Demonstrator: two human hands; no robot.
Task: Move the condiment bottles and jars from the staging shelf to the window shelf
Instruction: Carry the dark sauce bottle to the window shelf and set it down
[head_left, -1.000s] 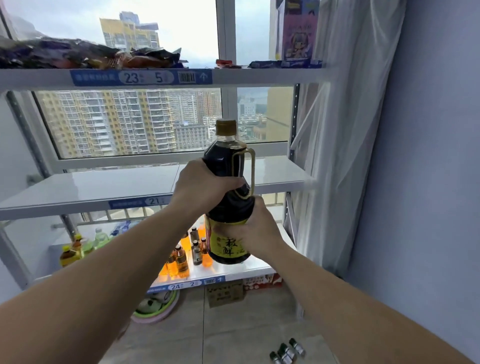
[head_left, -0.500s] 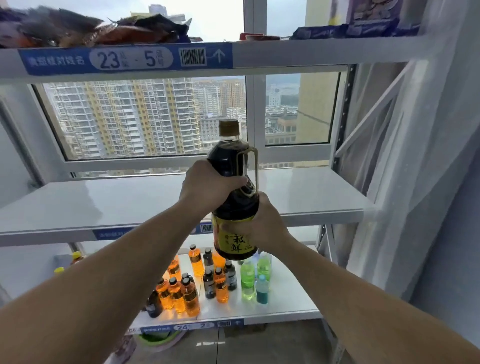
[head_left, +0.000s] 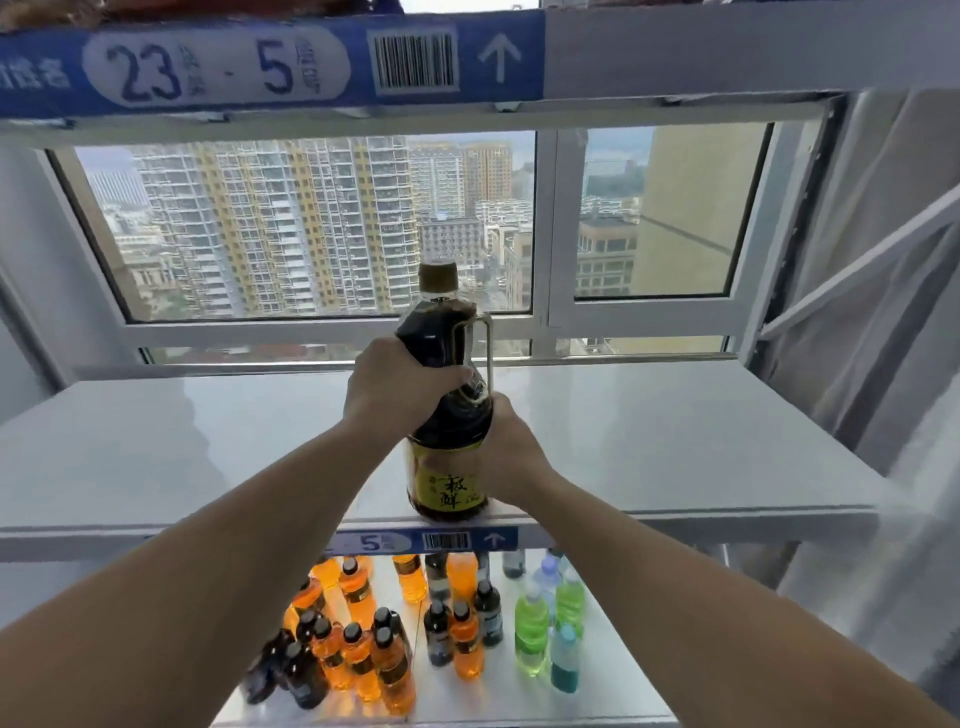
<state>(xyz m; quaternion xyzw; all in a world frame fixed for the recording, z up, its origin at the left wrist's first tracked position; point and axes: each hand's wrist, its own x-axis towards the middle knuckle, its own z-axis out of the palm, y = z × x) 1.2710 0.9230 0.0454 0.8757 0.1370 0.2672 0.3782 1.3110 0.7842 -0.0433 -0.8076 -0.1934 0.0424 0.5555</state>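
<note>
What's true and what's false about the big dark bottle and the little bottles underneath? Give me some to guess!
1. The left hand and the right hand both grip the soy sauce bottle. True.
2. The bottle has no cap. False: a brownish cap is on it.
3. The bottle lies on its side. False: it is upright.
4. Orange drink bottles and green drink bottles stand on the lower shelf. True.
</note>
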